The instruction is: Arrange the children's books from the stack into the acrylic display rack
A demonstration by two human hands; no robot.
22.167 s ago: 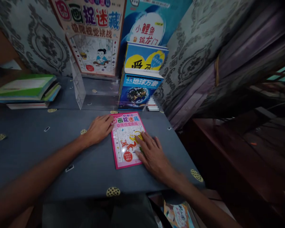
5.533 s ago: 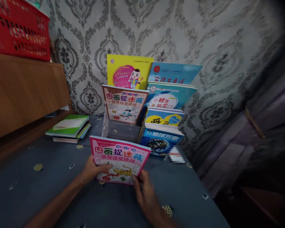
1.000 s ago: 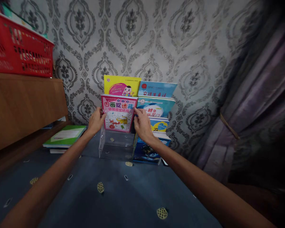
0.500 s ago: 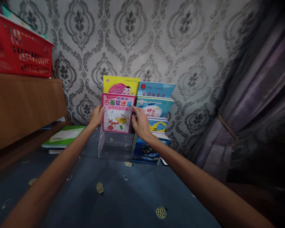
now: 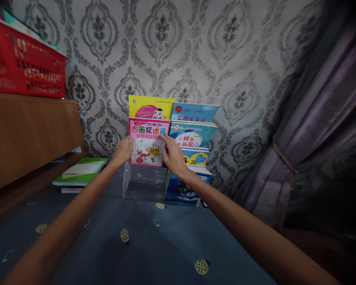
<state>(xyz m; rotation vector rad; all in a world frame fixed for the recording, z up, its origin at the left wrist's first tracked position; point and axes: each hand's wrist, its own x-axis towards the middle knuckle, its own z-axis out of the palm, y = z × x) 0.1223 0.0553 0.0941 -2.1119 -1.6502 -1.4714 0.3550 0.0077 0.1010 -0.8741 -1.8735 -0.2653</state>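
Note:
A pink picture book (image 5: 147,144) stands upright in a clear, tiered acrylic book rack (image 5: 144,190). My left hand (image 5: 124,150) grips its left edge, and my right hand (image 5: 173,155) grips the right edge with the thumb on the cover. Behind it rises a yellow book (image 5: 151,106) on the back tier. In the rack's right column are a light-blue book (image 5: 192,112), a teal book (image 5: 206,133), a blue and yellow book (image 5: 195,156) and, at the front, a dark-blue book (image 5: 182,188). The lower left tiers show only clear plastic.
Green-covered books (image 5: 80,172) lie stacked at left, beside a wooden cabinet (image 5: 32,134) that carries a red plastic basket (image 5: 41,67). Patterned wallpaper (image 5: 237,59) is behind the rack. A tied grey-purple curtain (image 5: 284,158) hangs at right. Dark-blue patterned cloth (image 5: 160,253) covers the surface.
The pink book has shifted slightly right and down, with both hands still on it. My left hand has moved a little right along with its edge. The other books stay put.

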